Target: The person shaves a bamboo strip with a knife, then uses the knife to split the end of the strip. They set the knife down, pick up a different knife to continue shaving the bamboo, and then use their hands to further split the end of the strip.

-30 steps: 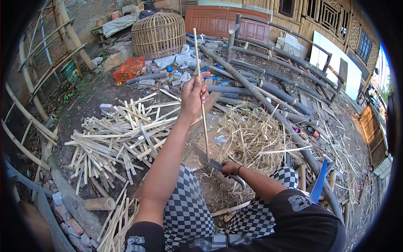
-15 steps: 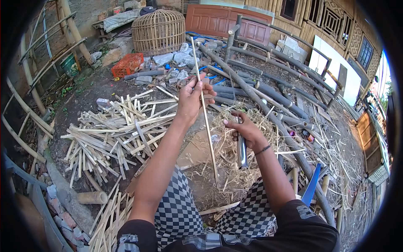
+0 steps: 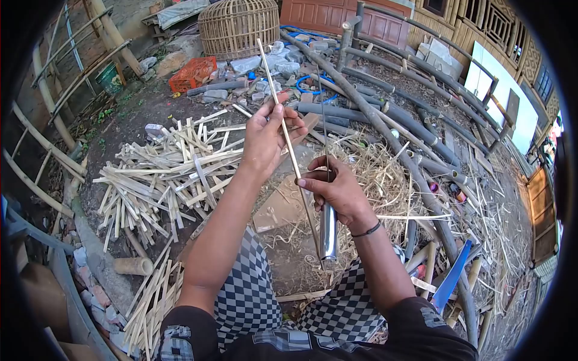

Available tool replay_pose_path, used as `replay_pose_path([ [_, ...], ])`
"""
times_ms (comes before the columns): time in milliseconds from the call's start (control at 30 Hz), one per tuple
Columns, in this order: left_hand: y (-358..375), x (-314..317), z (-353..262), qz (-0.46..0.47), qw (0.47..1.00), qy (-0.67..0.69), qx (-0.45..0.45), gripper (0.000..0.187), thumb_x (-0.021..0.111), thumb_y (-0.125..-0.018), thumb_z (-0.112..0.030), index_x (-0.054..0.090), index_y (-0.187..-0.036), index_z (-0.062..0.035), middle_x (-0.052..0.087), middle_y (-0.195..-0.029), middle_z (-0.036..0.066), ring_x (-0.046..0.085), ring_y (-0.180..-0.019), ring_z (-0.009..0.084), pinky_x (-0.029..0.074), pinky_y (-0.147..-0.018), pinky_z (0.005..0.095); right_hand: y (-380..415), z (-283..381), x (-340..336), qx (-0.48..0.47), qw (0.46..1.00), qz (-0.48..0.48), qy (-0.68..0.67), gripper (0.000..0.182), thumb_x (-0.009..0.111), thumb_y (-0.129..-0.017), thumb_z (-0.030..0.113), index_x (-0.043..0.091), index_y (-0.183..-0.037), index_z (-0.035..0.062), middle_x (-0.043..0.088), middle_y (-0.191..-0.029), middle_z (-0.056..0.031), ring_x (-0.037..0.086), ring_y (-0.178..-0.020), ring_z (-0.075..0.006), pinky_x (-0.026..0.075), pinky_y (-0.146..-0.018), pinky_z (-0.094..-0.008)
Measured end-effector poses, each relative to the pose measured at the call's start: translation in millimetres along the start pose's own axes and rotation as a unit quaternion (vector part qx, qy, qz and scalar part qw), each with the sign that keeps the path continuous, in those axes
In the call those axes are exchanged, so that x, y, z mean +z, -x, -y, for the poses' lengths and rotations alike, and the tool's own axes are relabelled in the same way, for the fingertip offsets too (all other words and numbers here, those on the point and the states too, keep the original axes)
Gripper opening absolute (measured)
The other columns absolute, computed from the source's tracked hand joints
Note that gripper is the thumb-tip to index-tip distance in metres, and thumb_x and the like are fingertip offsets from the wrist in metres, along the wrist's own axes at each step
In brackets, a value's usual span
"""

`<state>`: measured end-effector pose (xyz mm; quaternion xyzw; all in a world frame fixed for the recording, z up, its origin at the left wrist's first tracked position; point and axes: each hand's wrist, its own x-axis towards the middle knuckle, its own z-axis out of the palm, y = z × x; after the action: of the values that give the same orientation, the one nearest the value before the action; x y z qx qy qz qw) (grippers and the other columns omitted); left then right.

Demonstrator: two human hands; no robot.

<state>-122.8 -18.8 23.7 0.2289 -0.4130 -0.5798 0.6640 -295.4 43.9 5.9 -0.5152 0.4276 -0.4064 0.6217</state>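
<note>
Pinched between the thumb and fingers of my left hand (image 3: 269, 135) is a long thin bamboo strip (image 3: 290, 147), slanting from upper left to lower right. My right hand (image 3: 337, 191) is closed around a knife with a shiny metal tube handle (image 3: 329, 231). Its narrow blade (image 3: 324, 114) is seen nearly edge-on and points away from me. The right thumb lies against the strip, below the left hand. Curly bamboo shavings (image 3: 376, 174) cover the ground beyond and beside the right hand.
A heap of split bamboo strips (image 3: 174, 174) lies to the left, with more strips (image 3: 153, 301) near my left leg. A blue-handled saw (image 3: 453, 274) leans at the right. Bamboo poles (image 3: 385, 129), an orange crate (image 3: 191, 73) and a woven bamboo cage (image 3: 239, 30) stand farther off.
My right hand has moved left and up to the strip, its thumb now on it, and the knife blade now shows. The view has shifted slightly downward and left.
</note>
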Motion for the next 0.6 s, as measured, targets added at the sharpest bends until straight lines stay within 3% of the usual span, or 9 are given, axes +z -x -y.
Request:
replay_pose_path([
  [233, -7, -12, -5, 0.005, 0.999, -0.032, 0.037, 0.034, 0.053, -0.102, -0.019, 0.056, -0.129, 0.0017, 0.063, -0.097, 0.007, 0.064, -0.087, 0.0158, 0.056, -0.080, 0.0335, -11, -13, -5, 0.013, 1.000, -0.008, -0.009, 0.034, 0.073, -0.081, -0.001, 0.051, -0.106, 0.0001, 0.064, -0.084, -0.0076, 0.055, -0.053, -0.0090, 0.049, -0.043, -0.0251],
  [500, -7, -27, -30, -0.092, 0.986, -0.073, 0.122, 0.037, 0.055, -0.101, -0.021, 0.055, -0.132, -0.0004, 0.062, -0.102, 0.005, 0.061, -0.088, 0.0148, 0.053, -0.084, 0.0333, -29, -32, -13, 0.009, 0.997, -0.037, 0.071, 0.028, 0.070, -0.081, -0.003, 0.051, -0.101, -0.0009, 0.064, -0.083, -0.0091, 0.056, -0.053, -0.0104, 0.049, -0.043, -0.0249],
  [600, -7, -35, -36, -0.084, 0.981, -0.081, 0.154, 0.043, 0.057, -0.100, -0.020, 0.049, -0.139, -0.0041, 0.062, -0.100, 0.006, 0.062, -0.091, 0.0153, 0.054, -0.082, 0.0340, -33, -39, -12, 0.001, 0.994, -0.048, 0.099, 0.024, 0.068, -0.082, -0.003, 0.052, -0.099, -0.0013, 0.063, -0.080, -0.0088, 0.056, -0.052, -0.0110, 0.048, -0.043, -0.0251],
])
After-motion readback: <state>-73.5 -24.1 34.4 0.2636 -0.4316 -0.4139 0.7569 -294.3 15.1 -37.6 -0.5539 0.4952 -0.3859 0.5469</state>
